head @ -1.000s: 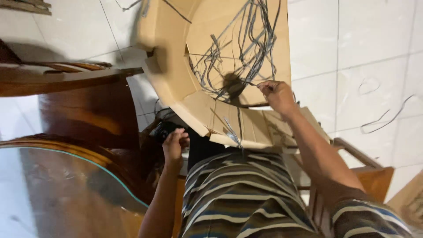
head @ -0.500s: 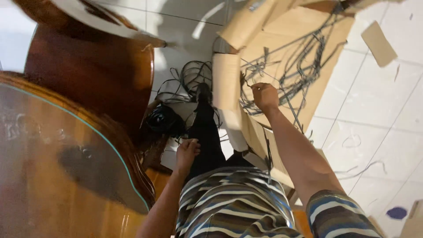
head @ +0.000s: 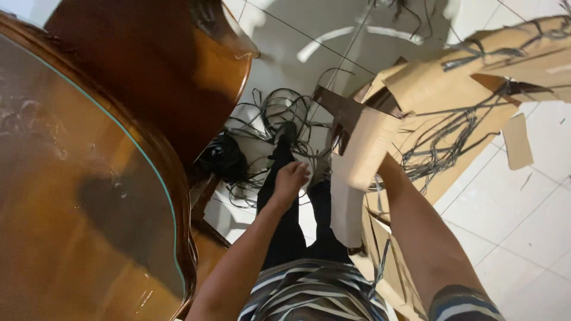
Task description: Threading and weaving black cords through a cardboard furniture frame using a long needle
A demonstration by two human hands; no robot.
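1. One cardboard box lies opened out on the tiled floor, with thin dark wires strewn across its inside (too tangled to count).
2. One torn cardboard scrap lies on the tiles just right of the box.
3. A second tangle of wires sits on the floor past the person's feet, beside one black bag.
4. One glass-topped wooden table fills the left side.
5. Two hands: the left hand hangs over the dark trouser legs, fingers loosely curled, and I cannot tell whether they hold anything.
6. The right hand is hidden behind a pale box flap; only the forearm shows, reaching up to it, so its grip cannot be told.
7. Against half a second ago, the view has swung: the table takes more of the frame, the box sits further right, and the right hand, then plainly seen on the cardboard, is now covered by the flap.
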